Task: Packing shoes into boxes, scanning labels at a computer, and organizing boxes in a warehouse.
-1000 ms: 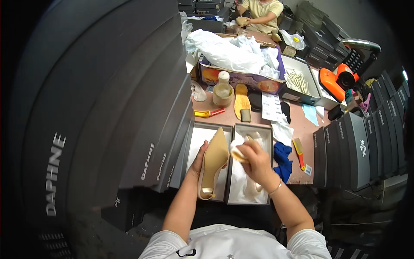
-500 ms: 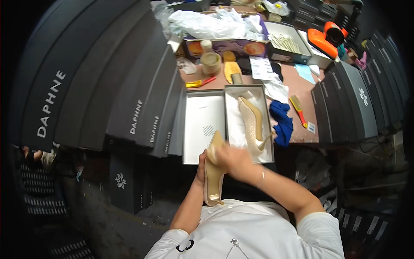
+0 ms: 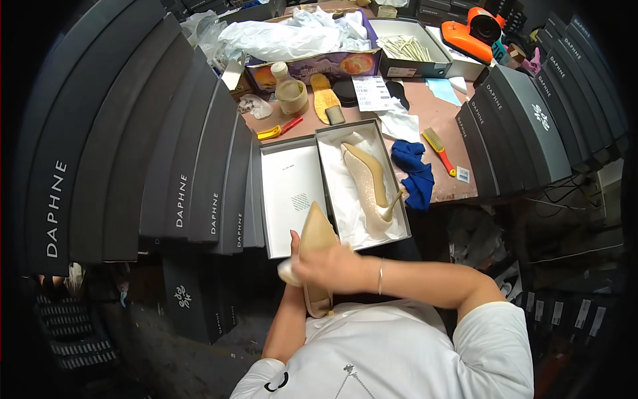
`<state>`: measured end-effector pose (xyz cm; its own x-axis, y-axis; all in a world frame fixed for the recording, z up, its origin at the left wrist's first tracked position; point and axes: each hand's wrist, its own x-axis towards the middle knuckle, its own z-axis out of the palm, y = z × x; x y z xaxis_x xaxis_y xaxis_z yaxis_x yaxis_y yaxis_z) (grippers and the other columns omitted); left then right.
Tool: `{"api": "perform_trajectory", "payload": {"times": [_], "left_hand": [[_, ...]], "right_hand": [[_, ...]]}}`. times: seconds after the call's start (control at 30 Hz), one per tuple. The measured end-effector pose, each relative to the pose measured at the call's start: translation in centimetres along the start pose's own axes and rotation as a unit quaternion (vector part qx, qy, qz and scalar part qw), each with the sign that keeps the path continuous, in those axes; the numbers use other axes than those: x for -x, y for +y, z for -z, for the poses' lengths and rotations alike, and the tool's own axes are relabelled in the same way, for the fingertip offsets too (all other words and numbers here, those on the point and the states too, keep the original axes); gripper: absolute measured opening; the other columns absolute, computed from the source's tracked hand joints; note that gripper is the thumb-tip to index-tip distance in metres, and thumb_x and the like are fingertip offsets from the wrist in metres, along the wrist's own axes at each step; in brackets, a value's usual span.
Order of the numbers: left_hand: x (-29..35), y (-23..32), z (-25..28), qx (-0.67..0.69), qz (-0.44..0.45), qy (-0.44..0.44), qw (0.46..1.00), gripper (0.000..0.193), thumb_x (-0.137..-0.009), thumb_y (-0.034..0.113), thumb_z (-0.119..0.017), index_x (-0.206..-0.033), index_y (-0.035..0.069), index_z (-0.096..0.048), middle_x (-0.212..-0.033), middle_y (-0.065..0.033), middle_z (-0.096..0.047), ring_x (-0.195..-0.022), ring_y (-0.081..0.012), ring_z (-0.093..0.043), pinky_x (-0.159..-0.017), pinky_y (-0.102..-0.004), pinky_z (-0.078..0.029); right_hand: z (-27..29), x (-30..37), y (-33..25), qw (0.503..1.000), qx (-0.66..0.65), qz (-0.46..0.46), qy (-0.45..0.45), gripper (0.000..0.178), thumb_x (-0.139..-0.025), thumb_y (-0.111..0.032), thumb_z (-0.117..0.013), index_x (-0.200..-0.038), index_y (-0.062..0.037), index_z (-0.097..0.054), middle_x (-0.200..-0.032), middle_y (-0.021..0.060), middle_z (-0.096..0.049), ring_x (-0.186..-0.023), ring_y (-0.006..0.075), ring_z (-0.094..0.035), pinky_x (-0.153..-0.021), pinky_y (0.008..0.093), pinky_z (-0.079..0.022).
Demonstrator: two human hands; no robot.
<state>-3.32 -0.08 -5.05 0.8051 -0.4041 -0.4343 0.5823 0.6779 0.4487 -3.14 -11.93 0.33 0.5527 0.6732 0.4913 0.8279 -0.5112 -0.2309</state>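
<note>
Wiping seems unfinished: right hand (image 3: 332, 268) grips pad (image 3: 286, 272), left hand (image 3: 295, 244) shoe (image 3: 317, 229). Its mate (image 3: 365, 178) lies boxed at the desk's (image 3: 449, 191) near edge.

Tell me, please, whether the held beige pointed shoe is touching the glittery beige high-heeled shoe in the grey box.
Apart: the head view shows the box wall and white paper between the held shoe and the glittery shoe.

Garment: white short-sleeved fabric T-shirt (image 3: 412, 352), bodyward of the right hand (image 3: 329, 268); loose sleeve (image 3: 495, 349) around the upper arm. Just behind that hand, thin, pale metallic bangle (image 3: 380, 276). Further bodyward: silver-coloured chain necklace (image 3: 361, 382), small pendant (image 3: 349, 368); black curved marking (image 3: 286, 380) on chest, left of pendant.
</note>
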Motion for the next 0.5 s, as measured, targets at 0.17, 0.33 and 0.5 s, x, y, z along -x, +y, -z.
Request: {"api": "perform_trajectory", "payload": {"times": [0.17,0.33,0.5], "left_hand": [[-0.6,0.5,-0.4,-0.010,-0.015,0.020,1.000,0.078,-0.092,0.070,-0.029,-0.120,0.002,-0.052,-0.095,-0.0139,-0.062,-0.073,-0.0259,-0.062,-0.064,-0.0349,-0.052],[-1.2,0.3,2.0,-0.047,0.020,-0.204,0.978,0.080,-0.088,0.072,-0.037,-0.121,0.000,-0.053,-0.092,-0.0147,-0.063,-0.073,-0.0247,-0.063,-0.065,-0.0339,-0.052],[-0.1,0.1,0.8,0.022,0.009,-0.070,0.997,0.082,-0.087,0.068,-0.045,-0.148,0.014,-0.031,-0.099,-0.0177,-0.060,-0.090,-0.0257,-0.060,-0.081,-0.0387,-0.051]], "right_hand": [[0.8,-0.9,3.1,0.989,-0.090,-0.099,-0.068,0.023,-0.073,-0.021,-0.066,-0.088,-0.0103,-0.052,-0.077,0.0083,-0.055,-0.067,0.0313,-0.062,-0.062,0.0436,-0.052],[1.6,0.7,3.1,0.990,-0.066,-0.124,-0.010,0.016,-0.076,-0.015,-0.062,-0.085,-0.0094,-0.051,-0.074,0.0072,-0.053,-0.062,0.0276,-0.061,-0.049,0.0391,-0.049],[2.9,2.7,2.3,0.995,-0.084,-0.051,-0.035,0.012,-0.076,-0.014,-0.062,-0.078,-0.0111,-0.051,-0.072,0.0079,-0.052,-0.057,0.0256,-0.059,-0.045,0.0360,-0.047]]}}
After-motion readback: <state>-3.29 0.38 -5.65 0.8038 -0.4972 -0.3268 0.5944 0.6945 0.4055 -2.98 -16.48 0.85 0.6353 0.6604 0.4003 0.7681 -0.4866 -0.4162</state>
